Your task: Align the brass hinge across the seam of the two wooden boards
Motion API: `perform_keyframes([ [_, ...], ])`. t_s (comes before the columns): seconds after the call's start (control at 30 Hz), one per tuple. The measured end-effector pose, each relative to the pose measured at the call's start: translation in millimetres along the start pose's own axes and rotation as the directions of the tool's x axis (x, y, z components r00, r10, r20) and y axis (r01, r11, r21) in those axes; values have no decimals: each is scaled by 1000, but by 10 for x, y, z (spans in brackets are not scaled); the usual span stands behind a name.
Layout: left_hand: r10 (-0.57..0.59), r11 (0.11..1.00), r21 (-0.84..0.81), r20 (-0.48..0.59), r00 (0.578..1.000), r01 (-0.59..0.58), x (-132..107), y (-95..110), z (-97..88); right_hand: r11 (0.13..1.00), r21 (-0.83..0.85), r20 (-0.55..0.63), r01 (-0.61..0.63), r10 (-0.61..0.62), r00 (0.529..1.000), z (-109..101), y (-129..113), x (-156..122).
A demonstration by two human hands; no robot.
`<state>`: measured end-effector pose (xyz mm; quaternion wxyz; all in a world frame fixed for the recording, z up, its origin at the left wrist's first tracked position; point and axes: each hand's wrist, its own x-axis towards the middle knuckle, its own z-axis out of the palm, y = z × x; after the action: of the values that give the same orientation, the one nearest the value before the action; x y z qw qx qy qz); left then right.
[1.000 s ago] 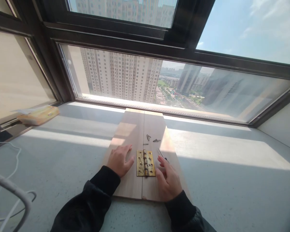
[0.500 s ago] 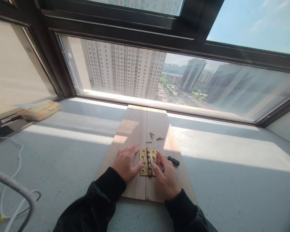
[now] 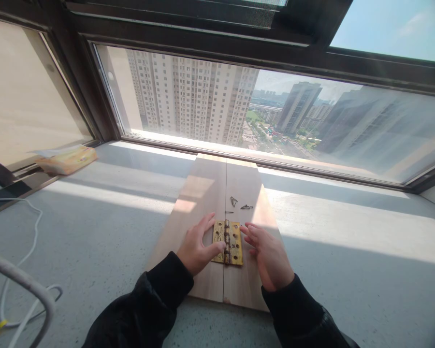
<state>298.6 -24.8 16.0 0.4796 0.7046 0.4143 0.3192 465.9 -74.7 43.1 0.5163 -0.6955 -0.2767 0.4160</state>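
Observation:
Two light wooden boards (image 3: 203, 193) lie side by side on a grey windowsill. A brass hinge (image 3: 228, 241) lies open across their seam. My left hand (image 3: 197, 246) rests flat on the left board, its thumb touching the hinge's left leaf. My right hand (image 3: 271, 256) hovers over the right board with its fingers stretched out, the fingertips just beside the hinge's right leaf, and it holds nothing I can see. Several loose screws (image 3: 239, 205) lie on the boards just beyond the hinge. No screwdriver shows in this view.
A yellow tissue pack (image 3: 67, 159) lies at the far left by the window frame. A white cable (image 3: 21, 232) and a white tube (image 3: 25, 287) sit at the left edge. The large window (image 3: 239, 96) closes off the sill behind the boards.
My right hand has drawn back from the hinge to its right side and now covers the spot where the screwdriver lay. My left thumb has slid onto the hinge. The view has shifted slightly.

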Motion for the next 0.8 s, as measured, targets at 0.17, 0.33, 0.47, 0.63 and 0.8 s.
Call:
perform_keyframes([
  [0.17,-30,948,-319,-41,999,15,14,30,5,998,41,25,53,-54,998,-4,-104,-66],
  [0.33,-26,994,-107,-310,950,-7,6,17,29,994,-22,45,109,-108,993,32,-102,-94],
  [0.47,-10,982,177,-313,950,68,2,18,5,979,-145,61,146,-138,989,-17,-65,-28],
  [0.63,54,888,458,-191,980,40,-12,68,37,953,-281,132,116,-82,988,-96,-104,-45],
  [0.8,138,850,517,-27,990,-104,-38,22,102,969,-246,202,17,34,979,-69,-198,-178],
])
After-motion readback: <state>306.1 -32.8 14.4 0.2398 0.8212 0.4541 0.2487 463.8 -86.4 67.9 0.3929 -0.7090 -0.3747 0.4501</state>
